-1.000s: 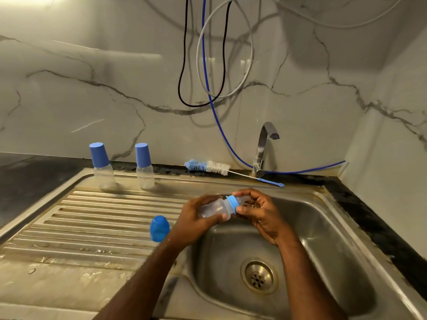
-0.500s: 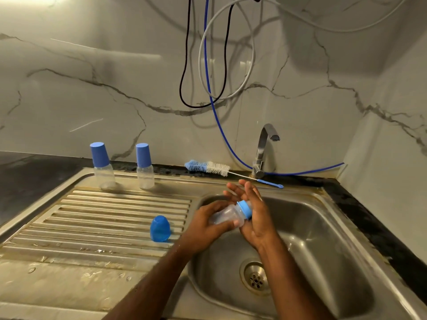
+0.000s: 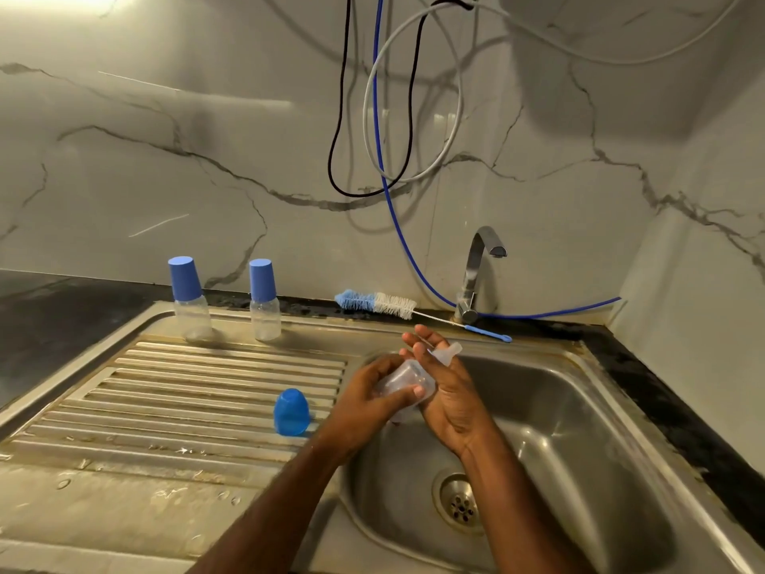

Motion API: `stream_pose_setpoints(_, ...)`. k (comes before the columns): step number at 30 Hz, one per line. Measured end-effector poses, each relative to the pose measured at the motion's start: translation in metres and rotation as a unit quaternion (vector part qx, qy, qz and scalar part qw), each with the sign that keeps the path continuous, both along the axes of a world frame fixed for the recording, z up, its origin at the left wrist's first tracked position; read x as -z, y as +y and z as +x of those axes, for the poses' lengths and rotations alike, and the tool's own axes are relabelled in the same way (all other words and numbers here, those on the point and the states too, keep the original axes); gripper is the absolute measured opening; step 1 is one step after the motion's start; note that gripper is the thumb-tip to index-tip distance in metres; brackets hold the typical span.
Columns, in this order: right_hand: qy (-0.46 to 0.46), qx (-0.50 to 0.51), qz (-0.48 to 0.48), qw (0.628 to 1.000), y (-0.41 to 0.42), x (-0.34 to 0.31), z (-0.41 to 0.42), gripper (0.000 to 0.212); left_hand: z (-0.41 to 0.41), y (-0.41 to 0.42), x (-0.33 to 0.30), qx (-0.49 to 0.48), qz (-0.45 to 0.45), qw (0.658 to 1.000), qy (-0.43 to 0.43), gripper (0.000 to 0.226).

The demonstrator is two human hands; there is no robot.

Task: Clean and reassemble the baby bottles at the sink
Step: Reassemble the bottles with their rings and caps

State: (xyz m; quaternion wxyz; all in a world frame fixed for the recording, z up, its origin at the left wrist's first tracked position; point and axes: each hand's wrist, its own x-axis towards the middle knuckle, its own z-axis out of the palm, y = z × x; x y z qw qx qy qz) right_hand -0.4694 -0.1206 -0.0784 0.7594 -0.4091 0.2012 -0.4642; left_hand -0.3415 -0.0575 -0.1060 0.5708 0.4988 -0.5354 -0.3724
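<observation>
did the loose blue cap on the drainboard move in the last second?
No. The loose blue cap sits on the same drainboard ridges, just left of the basin edge; its slight frame offset matches the camera's shift.

White marble-veined wall (image 3: 165,167) meeting a side wall (image 3: 703,283) at right; dark stone bench (image 3: 54,321); black, grey and blue cables (image 3: 374,138) hanging; glare upper left.

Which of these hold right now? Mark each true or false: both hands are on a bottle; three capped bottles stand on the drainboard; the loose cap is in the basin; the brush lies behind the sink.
1. Left hand and right hand are on a bottle: true.
2. Three capped bottles stand: false, two.
3. Loose cap in the basin: false, it sits on the drainboard.
4. Brush lies behind the sink: true.
</observation>
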Motion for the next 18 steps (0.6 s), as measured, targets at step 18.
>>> stream_pose_setpoints(18,0.034,0.087,0.057,0.994,0.016,-0.009,0.025,0.037,0.023,-0.002,-0.004,-0.148,-0.15,0.937,-0.278,0.061)
